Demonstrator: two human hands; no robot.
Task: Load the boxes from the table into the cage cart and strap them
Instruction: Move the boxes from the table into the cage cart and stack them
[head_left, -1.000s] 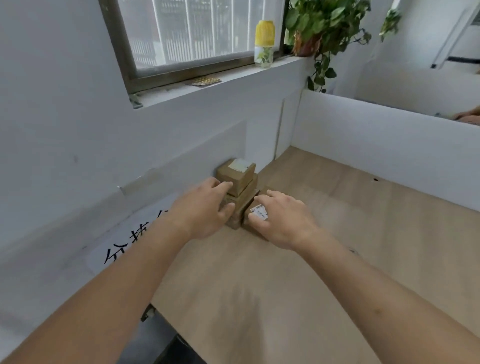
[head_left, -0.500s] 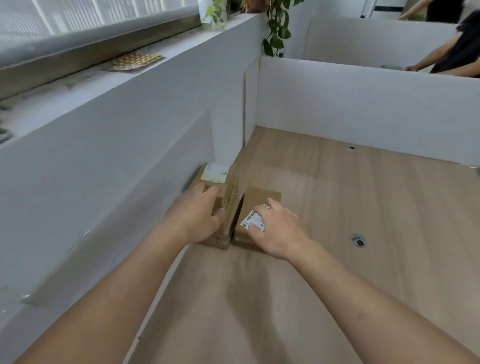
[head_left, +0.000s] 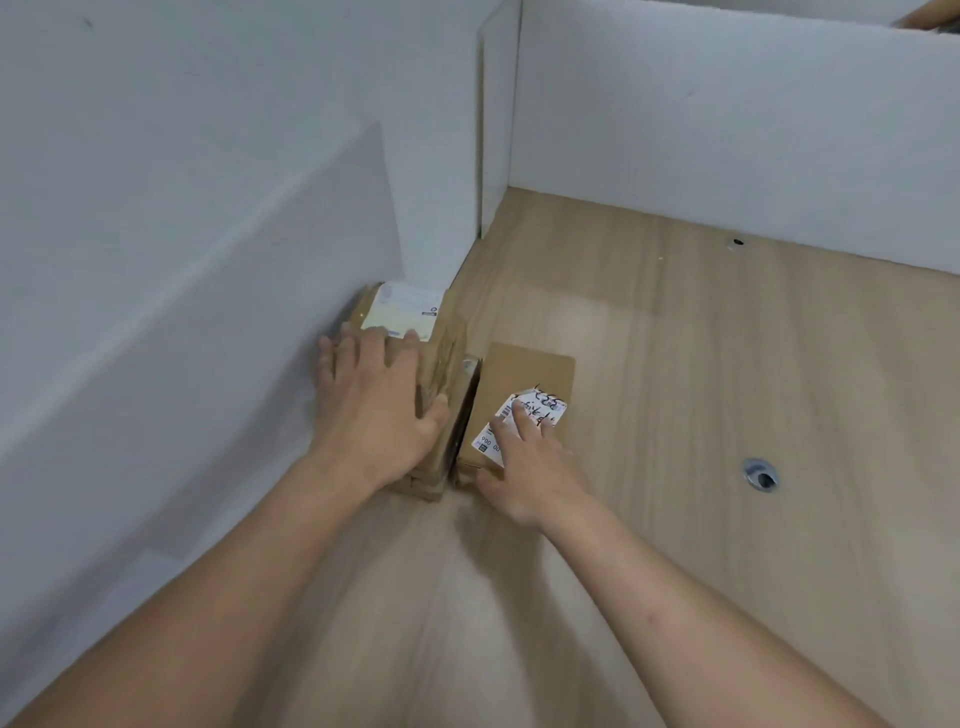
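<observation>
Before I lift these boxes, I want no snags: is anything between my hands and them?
Nothing visible. The left hand already rests on the stacked boxes by the wall; the right hand lies on the low box.

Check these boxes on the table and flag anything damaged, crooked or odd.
The label on the low box under the right hand sits crooked, with handwriting scrawled across it. The stacked boxes under the left hand look creased along the side. Nothing is spilled.
</observation>
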